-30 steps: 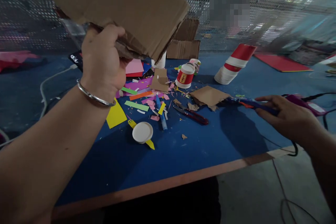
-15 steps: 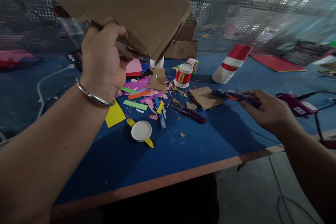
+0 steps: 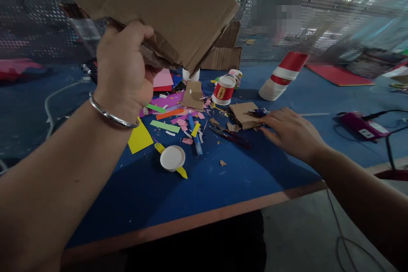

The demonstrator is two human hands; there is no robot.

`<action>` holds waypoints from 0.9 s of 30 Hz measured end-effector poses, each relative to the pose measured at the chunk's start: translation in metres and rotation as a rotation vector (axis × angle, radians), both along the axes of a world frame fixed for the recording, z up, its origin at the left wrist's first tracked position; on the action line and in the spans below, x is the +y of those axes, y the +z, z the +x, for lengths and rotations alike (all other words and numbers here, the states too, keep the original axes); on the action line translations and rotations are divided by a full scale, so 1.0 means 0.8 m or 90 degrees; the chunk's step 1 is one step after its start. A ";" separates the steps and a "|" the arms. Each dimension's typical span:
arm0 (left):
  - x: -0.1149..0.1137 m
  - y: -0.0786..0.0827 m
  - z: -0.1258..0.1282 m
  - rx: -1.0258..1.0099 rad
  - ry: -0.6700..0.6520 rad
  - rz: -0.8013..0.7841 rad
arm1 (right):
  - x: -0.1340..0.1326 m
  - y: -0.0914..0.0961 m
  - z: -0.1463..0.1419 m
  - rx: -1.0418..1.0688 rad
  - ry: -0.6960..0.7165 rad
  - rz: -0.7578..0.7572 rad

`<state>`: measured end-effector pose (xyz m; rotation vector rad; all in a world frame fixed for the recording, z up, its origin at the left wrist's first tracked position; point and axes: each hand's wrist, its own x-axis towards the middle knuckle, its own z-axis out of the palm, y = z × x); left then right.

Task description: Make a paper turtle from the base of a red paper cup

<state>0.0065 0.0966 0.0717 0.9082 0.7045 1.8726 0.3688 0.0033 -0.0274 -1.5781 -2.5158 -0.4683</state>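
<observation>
Ref = red cup [image 3: 223, 91]. L hand [image 3: 123, 61] clamped on cardboard [image 3: 162, 10], held up in air, L of & above cup. R hand [image 3: 291, 131] at glue gun [image 3: 259, 112], R & nearside of cup; from where I stand, can't tell if fingers grip it. Gun tip over sm. card [image 3: 241, 114], just R/near of cup. Pliers [image 3: 228, 134] nearside of cup; stacked cups [image 3: 283, 77] lean, well R.
</observation>
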 end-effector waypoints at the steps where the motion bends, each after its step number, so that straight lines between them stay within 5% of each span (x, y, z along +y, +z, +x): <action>1: 0.000 0.001 0.000 -0.010 -0.001 0.002 | 0.004 0.000 -0.002 -0.016 -0.001 -0.002; 16: 0.001 0.004 0.003 -0.003 0.022 -0.014 | 0.012 0.006 -0.019 -0.025 -0.038 0.046; 19: -0.003 -0.001 0.010 0.055 0.022 -0.051 | 0.007 0.011 -0.034 0.038 -0.004 0.057; 22: -0.011 -0.012 0.012 0.123 -0.078 -0.040 | 0.005 0.024 -0.053 0.111 0.009 0.049; 27: -0.029 -0.033 -0.003 0.181 -0.198 -0.023 | 0.011 0.063 -0.096 0.476 -0.014 -0.004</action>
